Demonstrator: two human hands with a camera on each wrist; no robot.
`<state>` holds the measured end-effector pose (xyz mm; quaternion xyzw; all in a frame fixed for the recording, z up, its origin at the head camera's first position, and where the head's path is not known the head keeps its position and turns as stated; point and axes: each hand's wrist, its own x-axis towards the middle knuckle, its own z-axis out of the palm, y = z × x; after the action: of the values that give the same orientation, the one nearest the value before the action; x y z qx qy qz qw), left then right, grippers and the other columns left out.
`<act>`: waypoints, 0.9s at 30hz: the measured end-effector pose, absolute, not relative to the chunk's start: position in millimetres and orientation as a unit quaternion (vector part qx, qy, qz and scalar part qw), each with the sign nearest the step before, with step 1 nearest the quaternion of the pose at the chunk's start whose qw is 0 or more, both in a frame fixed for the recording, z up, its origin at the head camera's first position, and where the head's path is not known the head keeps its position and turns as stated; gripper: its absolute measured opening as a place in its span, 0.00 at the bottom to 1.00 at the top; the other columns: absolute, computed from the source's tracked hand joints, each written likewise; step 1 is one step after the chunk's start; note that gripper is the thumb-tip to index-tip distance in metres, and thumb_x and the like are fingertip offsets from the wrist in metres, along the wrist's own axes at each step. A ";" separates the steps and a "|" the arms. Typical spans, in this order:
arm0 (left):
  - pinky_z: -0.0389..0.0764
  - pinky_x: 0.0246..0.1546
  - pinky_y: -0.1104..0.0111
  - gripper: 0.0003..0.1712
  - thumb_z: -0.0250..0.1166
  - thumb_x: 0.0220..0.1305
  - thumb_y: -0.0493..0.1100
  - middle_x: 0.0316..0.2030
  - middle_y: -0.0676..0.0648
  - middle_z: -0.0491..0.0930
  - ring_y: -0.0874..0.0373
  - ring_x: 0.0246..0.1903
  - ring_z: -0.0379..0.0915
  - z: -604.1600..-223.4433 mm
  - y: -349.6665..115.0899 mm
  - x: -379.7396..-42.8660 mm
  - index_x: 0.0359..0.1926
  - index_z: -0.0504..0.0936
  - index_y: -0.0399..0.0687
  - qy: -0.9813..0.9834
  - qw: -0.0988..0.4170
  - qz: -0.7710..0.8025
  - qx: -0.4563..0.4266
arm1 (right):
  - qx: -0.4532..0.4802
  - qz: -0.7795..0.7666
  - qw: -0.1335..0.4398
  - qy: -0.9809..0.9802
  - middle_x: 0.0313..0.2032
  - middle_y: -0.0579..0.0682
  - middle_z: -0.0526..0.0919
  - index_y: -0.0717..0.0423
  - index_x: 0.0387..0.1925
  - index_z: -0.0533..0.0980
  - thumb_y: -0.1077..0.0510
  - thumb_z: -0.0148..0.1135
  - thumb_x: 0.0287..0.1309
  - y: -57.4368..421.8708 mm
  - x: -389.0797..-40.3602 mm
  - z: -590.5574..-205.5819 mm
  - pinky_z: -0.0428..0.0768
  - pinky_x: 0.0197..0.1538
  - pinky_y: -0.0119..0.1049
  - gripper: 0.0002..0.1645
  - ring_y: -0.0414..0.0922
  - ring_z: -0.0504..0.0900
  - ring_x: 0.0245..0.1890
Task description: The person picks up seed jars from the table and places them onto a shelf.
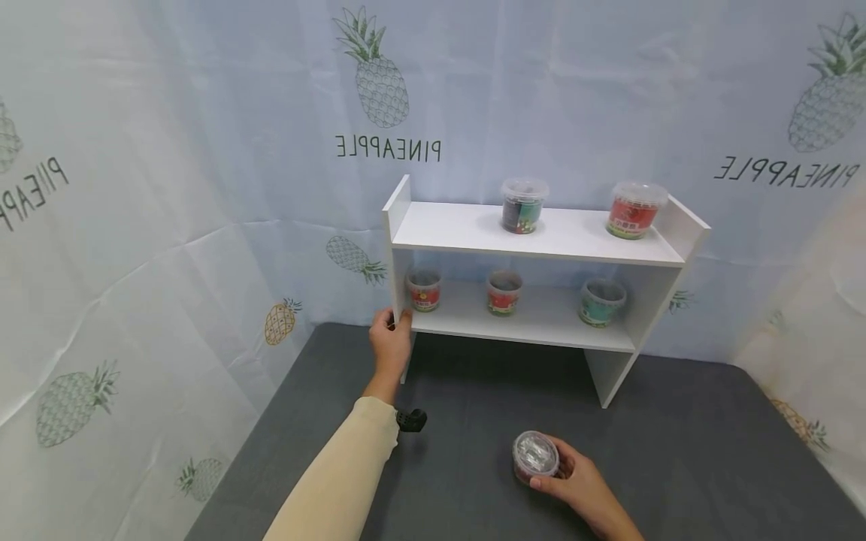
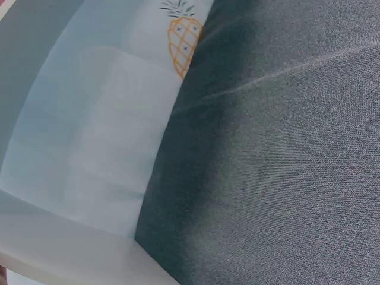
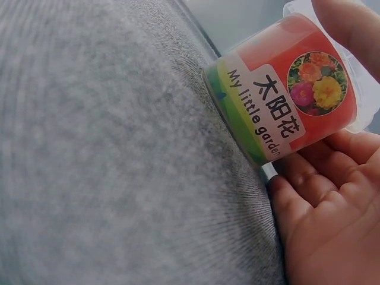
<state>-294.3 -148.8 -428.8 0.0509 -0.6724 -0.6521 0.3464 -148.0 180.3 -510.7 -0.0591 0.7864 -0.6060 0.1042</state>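
With its thumb in front, my left hand (image 1: 391, 349) grips the left side panel of a white two-tier shelf (image 1: 521, 336); the left wrist view shows mostly the shelf's white board (image 2: 71, 243) and dark cloth. My right hand (image 1: 583, 487) holds a clear plastic tub (image 1: 534, 455) low over the dark table, in front of the shelf. In the right wrist view this tub (image 3: 285, 89) is tilted, has a red and green "My little garden" label with a flower picture, and sits between thumb and fingers (image 3: 320, 172). A clear lid covers its top.
Two lidded tubs, one dark green (image 1: 522, 207) and one red (image 1: 634, 212), stand on the upper tier. The lower tier bears two red-labelled tubs (image 1: 425, 291) (image 1: 504, 294) and a green one (image 1: 599, 304). A pineapple-print curtain (image 1: 271, 135) surrounds the dark table (image 1: 467, 481).
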 end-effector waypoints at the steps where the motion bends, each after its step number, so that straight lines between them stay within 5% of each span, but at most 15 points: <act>1: 0.78 0.41 0.59 0.14 0.66 0.65 0.42 0.42 0.38 0.77 0.47 0.41 0.78 -428.6 -148.7 -294.5 0.45 0.84 0.34 -0.673 0.346 -0.652 0.051 | -0.055 -0.604 0.109 0.787 0.60 0.61 0.76 0.63 0.66 0.67 0.60 0.75 0.50 180.3 -147.9 -510.5 0.77 0.49 0.26 0.43 0.30 0.78 0.51; 27: 0.80 0.45 0.54 0.16 0.64 0.67 0.46 0.43 0.42 0.76 0.48 0.43 0.77 -431.8 -152.0 -295.2 0.47 0.84 0.38 -0.690 0.325 -0.645 0.049 | -0.049 -0.615 0.129 0.777 0.61 0.64 0.74 0.64 0.68 0.64 0.59 0.72 0.55 178.5 -147.1 -510.3 0.80 0.47 0.31 0.43 0.33 0.80 0.49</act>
<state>-295.2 -152.0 -431.8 0.0487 -0.6901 -0.6446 0.3253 -147.1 178.5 -510.3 -0.0487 0.7765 -0.6148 0.1292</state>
